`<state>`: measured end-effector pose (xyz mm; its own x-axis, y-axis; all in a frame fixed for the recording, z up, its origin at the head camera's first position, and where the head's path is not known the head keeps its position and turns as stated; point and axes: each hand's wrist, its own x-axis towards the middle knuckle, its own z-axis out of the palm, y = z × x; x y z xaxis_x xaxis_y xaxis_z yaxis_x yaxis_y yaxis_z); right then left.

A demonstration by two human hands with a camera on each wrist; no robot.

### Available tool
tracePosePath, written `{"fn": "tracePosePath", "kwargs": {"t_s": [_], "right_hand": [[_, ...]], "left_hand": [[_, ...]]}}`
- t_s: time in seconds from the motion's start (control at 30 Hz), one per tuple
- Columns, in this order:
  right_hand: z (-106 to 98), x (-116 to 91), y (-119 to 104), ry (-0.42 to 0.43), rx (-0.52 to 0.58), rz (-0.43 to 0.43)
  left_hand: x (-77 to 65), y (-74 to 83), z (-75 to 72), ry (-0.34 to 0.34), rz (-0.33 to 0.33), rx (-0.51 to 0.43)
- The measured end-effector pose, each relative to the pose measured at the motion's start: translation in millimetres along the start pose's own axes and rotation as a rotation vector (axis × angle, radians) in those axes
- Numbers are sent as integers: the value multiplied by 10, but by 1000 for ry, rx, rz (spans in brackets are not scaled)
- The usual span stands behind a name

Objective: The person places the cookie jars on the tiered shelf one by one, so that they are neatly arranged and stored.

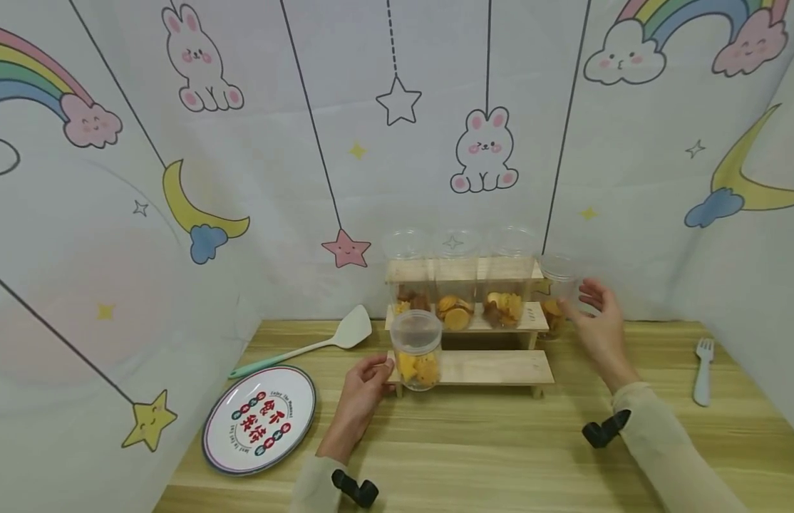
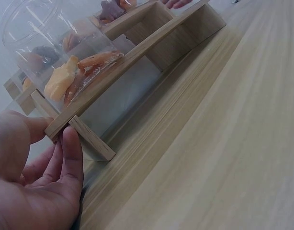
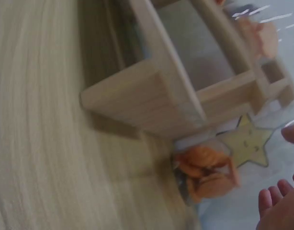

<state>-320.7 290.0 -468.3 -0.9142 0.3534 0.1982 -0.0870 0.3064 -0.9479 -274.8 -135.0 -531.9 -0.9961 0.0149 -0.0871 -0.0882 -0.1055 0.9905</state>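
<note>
A tiered wooden display rack (image 1: 493,367) stands on the table, with three clear jars of snacks on its middle step. Another lidded jar (image 1: 418,349) with yellow and orange snacks sits at the left of the lowest step. My left hand (image 1: 361,392) grips that step's left end, thumb (image 2: 34,128) above and fingers below. At the rack's right stands a lidded jar (image 1: 556,320) holding orange-brown biscuits (image 3: 207,172). My right hand (image 1: 599,328) is beside this jar, thumb and fingers spread apart; whether it touches the jar I cannot tell.
A white plate (image 1: 288,399) with red lettering lies at the left, near a spatula (image 1: 353,328) with a green handle. On the right is a pale blue fork (image 1: 703,370). A cartoon-printed cloth (image 1: 397,178) hangs behind the table.
</note>
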Motion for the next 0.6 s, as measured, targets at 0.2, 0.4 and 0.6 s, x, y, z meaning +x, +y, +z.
{"fn": "tracePosePath", "kwargs": {"t_s": [0.2,0.4,0.6], "right_hand": [[83,60,173,-123,-38,-11],[136,78,260,-149,-26,17],[167,49,317,-139,-23,14]], "left_hand": [[-11,-7,-5,2,-9,2],[-1,-4,-11,-7,-5,-3],[-8,-6,-6,-9,0,-3]]}}
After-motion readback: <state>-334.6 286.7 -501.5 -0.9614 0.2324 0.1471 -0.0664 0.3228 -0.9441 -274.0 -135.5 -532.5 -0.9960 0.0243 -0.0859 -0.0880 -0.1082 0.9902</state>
